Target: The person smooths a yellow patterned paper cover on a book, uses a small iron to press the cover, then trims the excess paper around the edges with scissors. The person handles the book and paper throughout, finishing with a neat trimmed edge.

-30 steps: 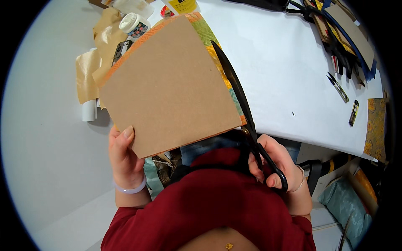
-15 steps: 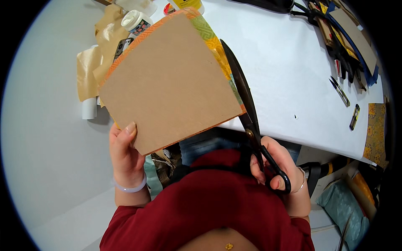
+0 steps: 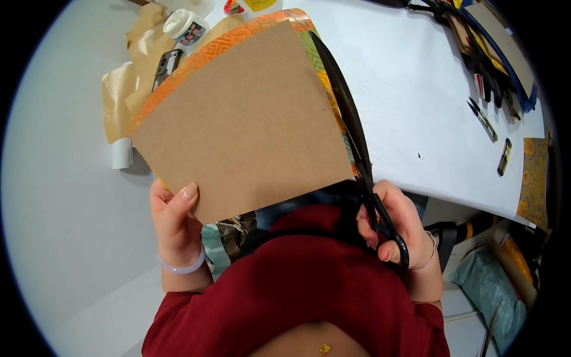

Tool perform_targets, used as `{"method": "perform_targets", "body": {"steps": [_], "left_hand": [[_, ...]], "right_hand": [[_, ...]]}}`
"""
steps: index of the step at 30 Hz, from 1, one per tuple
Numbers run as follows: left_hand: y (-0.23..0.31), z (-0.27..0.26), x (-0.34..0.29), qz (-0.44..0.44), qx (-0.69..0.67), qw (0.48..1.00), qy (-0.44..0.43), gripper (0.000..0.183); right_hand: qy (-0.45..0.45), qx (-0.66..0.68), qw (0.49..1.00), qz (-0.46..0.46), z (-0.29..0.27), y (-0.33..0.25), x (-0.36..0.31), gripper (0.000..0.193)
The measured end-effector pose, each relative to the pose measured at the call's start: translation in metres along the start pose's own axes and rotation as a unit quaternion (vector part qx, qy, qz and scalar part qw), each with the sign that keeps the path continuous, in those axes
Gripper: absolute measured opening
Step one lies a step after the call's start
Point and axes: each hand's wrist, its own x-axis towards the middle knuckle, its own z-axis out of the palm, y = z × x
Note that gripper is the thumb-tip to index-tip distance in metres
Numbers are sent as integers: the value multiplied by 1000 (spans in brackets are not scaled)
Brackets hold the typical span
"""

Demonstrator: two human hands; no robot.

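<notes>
The left hand (image 3: 178, 220) is pinching a brown board (image 3: 244, 125). The right hand (image 3: 397, 223) is gripping scissors (image 3: 351, 116), apparently touching its patterned edging (image 3: 325, 81).

Head-worn fisheye camera observed facing steeply downward, close above the brown board (image 3: 244, 125). A red shirt (image 3: 285, 271) occupies 6 o'clock; the white tabletop (image 3: 410, 113) spans 12 to 3 o'clock.
</notes>
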Motion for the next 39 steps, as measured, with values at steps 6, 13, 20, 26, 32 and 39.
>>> {"method": "perform_targets", "body": {"steps": [6, 13, 20, 26, 32, 39], "left_hand": [[2, 7, 0, 2, 13, 1000, 4, 50], [4, 16, 1, 5, 5, 1000, 21, 41], [1, 8, 1, 12, 20, 1000, 11, 50], [5, 18, 1, 0, 18, 999, 37, 37], [7, 49, 4, 15, 29, 992, 126, 32], [-1, 1, 0, 5, 5, 1000, 29, 55]], "right_hand": [[9, -10, 1000, -7, 1, 1, 0, 65], [17, -10, 1000, -8, 2, 0, -1, 58], [25, -50, 998, -14, 1, -1, -1, 55], [27, -76, 997, -22, 1, -2, 0, 52], [33, -111, 992, -41, 3, -1, 3, 47], [45, -102, 993, -36, 7, -1, 3, 44]]}}
